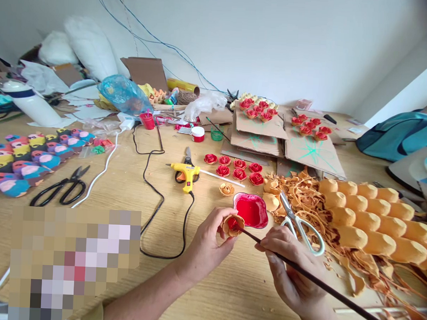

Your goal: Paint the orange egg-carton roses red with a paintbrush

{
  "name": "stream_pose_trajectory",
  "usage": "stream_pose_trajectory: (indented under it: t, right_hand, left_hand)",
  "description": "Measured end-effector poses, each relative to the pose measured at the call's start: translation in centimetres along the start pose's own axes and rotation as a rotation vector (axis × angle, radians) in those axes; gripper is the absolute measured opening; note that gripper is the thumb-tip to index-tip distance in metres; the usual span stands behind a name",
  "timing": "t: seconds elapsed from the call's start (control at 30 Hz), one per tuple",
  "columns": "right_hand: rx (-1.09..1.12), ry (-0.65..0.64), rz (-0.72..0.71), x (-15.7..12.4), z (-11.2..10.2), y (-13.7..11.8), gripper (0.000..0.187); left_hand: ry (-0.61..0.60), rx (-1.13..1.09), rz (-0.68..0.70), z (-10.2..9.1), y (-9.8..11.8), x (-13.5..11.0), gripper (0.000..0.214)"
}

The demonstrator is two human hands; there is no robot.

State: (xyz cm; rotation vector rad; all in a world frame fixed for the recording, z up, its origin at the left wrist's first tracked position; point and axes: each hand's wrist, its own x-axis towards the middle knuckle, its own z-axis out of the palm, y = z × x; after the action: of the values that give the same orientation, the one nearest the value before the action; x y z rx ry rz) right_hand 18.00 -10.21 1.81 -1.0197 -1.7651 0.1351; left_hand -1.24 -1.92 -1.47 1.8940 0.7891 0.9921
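Note:
My left hand (210,240) pinches a tan egg-carton flower (228,225) by its outer petals; its centre is painted red. A long dark paintbrush (314,280) is in my right hand (290,267), its tip touching the flower's centre. Just beyond my hands sits a small dish of red paint (263,220). An unpainted tan flower (227,189) lies behind my left hand. Further back are several red-painted flowers (239,174) in two rows. White-handled scissors (302,227) rest beside my right hand.
A yellow glue gun (188,176) with a black cord lies left of the flowers. Orange egg cartons (369,223) and carton scraps (304,194) cover the right. Cardboard sheets (259,122) carry more red flowers. Black scissors (61,189) and a painted carton (33,159) are at left.

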Motion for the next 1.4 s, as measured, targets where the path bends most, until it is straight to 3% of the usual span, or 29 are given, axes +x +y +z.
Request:
stream_pose_trajectory:
  t: [0.3,0.5,0.8,1.17,1.4]
  right_hand:
    - [0.000,0.020,-0.094,0.4,-0.2,-0.1,0.032]
    - [-0.014,0.000,-0.039,0.0,-0.1,0.0,0.029]
    - [-0.135,0.178,0.083,-1.3,-0.4,1.9,0.020]
    - [-0.434,0.106,0.064,0.0,-0.2,2.0,0.008]
    - [-0.471,0.035,0.075,-0.4,-0.1,2.8,0.009]
  left_hand:
    - [0.042,0.031,-0.009,0.2,-0.4,0.0,0.050]
    - [0.019,0.007,-0.028,0.1,-0.4,0.0,0.050]
    - [0.054,-0.005,-0.039,0.1,-0.5,0.0,0.051]
    - [0.088,0.079,0.085,0.0,-0.3,0.2,0.053]
    - [0.090,0.058,0.023,0.0,-0.2,0.2,0.055]
